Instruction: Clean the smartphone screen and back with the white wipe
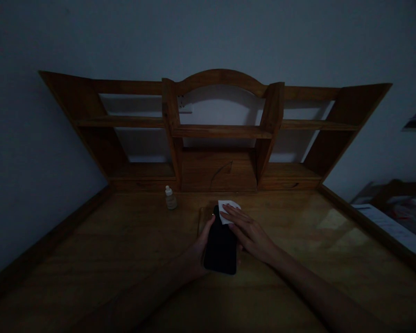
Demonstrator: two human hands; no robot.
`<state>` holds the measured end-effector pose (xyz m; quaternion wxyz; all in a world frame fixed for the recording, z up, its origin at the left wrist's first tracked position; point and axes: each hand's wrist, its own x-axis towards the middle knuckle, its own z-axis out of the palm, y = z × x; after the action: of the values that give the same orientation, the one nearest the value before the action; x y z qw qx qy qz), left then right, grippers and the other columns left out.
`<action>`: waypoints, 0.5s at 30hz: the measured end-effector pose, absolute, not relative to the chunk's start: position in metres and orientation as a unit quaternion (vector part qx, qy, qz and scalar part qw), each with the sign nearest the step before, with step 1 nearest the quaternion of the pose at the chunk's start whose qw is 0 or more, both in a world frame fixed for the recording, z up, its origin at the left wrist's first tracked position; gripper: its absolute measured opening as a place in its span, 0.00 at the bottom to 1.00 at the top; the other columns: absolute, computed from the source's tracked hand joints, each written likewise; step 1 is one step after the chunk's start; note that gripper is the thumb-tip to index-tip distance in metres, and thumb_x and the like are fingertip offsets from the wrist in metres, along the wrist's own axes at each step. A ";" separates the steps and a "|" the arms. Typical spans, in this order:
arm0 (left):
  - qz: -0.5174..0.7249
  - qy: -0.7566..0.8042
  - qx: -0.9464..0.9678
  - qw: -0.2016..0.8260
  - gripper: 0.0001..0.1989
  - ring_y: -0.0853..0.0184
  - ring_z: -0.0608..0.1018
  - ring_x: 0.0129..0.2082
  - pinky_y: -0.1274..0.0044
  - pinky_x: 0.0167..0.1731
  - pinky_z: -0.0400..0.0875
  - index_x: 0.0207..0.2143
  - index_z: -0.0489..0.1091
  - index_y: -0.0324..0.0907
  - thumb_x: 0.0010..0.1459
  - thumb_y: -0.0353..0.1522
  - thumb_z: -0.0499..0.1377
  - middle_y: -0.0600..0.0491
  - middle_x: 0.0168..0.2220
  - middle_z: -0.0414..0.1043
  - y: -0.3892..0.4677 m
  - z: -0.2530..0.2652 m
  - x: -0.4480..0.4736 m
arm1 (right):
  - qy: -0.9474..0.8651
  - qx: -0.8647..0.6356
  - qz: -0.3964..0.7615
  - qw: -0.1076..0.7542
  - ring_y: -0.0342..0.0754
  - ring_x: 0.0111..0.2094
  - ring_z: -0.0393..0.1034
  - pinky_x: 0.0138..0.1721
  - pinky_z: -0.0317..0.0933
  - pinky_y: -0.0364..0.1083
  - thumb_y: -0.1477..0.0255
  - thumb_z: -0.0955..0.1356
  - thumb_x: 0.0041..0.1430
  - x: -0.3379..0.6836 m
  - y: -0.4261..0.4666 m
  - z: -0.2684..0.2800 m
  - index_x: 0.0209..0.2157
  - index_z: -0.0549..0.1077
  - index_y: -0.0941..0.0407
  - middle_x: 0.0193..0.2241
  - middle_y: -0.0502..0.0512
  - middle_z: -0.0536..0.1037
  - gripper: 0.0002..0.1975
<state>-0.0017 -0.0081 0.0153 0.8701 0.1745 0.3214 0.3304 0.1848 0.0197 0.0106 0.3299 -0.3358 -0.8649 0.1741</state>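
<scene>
A dark smartphone (220,249) lies tilted in my left hand (201,245), its black screen facing up. The thumb runs along the phone's left edge, and fingertips show at its right edge. My right hand (247,231) presses a white wipe (225,216) flat against the upper part of the screen with its fingers. Part of the wipe is covered by those fingers. Just beyond the left thumb, a flat brownish object (202,216) rests on the desk, mostly hidden, and its kind cannot be made out.
A small dropper bottle (171,200) with a white top stands on the wooden desk (142,236), left of the phone. Behind it rises a wooden shelf unit (222,132) with drawers. A thin cable (217,173) hangs in its middle bay. The room is dim.
</scene>
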 end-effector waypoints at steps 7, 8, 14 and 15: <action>0.336 0.304 0.132 0.881 0.32 0.56 0.76 0.43 0.62 0.46 0.69 0.56 0.63 0.46 0.55 0.53 0.60 0.48 0.42 0.73 -0.005 0.008 -0.005 | -0.840 -0.318 0.242 0.366 0.51 0.62 0.56 0.66 0.42 0.60 0.67 0.61 0.71 0.182 0.018 0.012 0.61 0.63 0.46 0.59 0.51 0.65 0.19; 0.341 0.315 0.134 0.875 0.32 0.56 0.76 0.43 0.62 0.47 0.69 0.56 0.63 0.47 0.55 0.53 0.60 0.48 0.43 0.73 -0.006 0.009 -0.004 | -0.837 -0.315 0.251 0.370 0.51 0.61 0.57 0.66 0.42 0.60 0.67 0.61 0.71 0.182 0.018 0.011 0.61 0.63 0.46 0.59 0.50 0.66 0.19; 0.332 0.316 0.152 0.876 0.31 0.55 0.74 0.46 0.61 0.48 0.68 0.58 0.62 0.46 0.59 0.53 0.55 0.47 0.45 0.72 -0.012 0.024 -0.003 | -0.837 -0.298 0.269 0.371 0.52 0.62 0.55 0.66 0.42 0.62 0.66 0.61 0.71 0.180 0.017 0.010 0.62 0.62 0.45 0.61 0.50 0.63 0.19; 0.331 0.310 0.165 0.876 0.31 0.55 0.74 0.47 0.61 0.48 0.68 0.59 0.61 0.45 0.60 0.53 0.54 0.46 0.45 0.71 -0.013 0.025 -0.003 | -0.840 -0.295 0.270 0.367 0.52 0.63 0.54 0.66 0.42 0.62 0.66 0.61 0.71 0.181 0.017 0.011 0.62 0.62 0.45 0.61 0.50 0.62 0.19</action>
<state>-0.0030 -0.0127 0.0253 0.8758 0.1653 0.3096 0.3313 0.1806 0.0166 0.0106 0.3675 -0.2946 -0.8399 0.2696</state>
